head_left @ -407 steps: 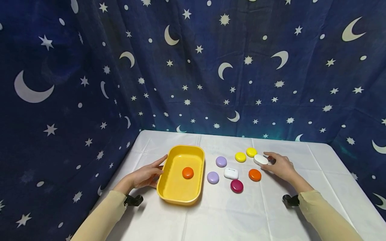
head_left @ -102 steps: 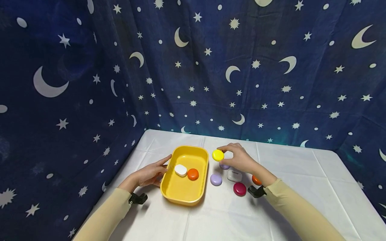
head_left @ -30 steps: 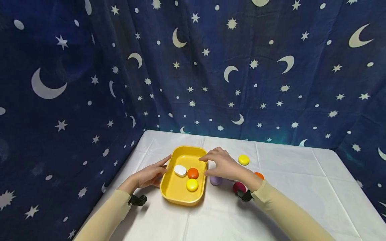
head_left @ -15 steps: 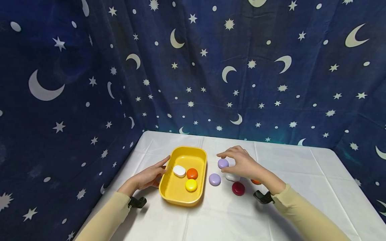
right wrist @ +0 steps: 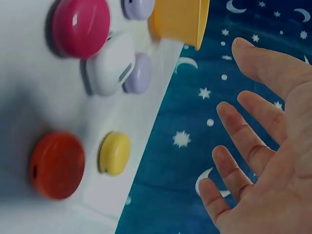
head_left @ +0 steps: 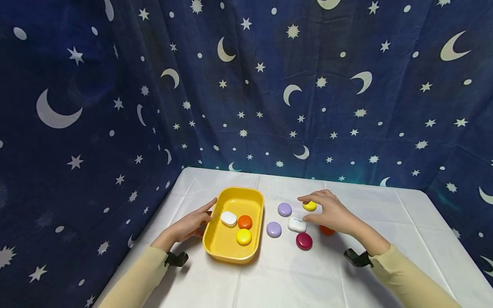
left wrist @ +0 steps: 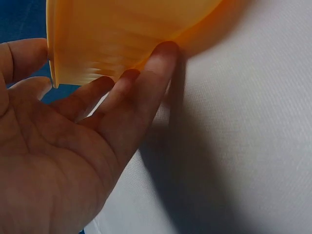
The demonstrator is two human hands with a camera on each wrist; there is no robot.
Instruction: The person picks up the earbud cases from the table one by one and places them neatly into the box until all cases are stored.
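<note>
Yellow rectangular plastic tray (head_left: pixel 239 203) stands on white cloth (head_left: pixel 277 278), our left hand (head_left: pixel 190 224) touching its outer wall with outstretched fingers. We hold our right hand (head_left: pixel 334 214), thumb and fingers parted, near a glossy round yellow disc (head_left: pixel 310 207) on the cloth, right of the tray.

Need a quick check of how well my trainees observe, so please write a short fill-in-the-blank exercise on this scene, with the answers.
1. The person's ____ hand touches the yellow rounded-rectangular tray.
2. The tray holds an oval white piece, a glossy round orange piece and a glossy round ____ piece.
3. On the white cloth, the number of round light-purple pieces is ____.

Missing words: left; yellow; two.
</note>
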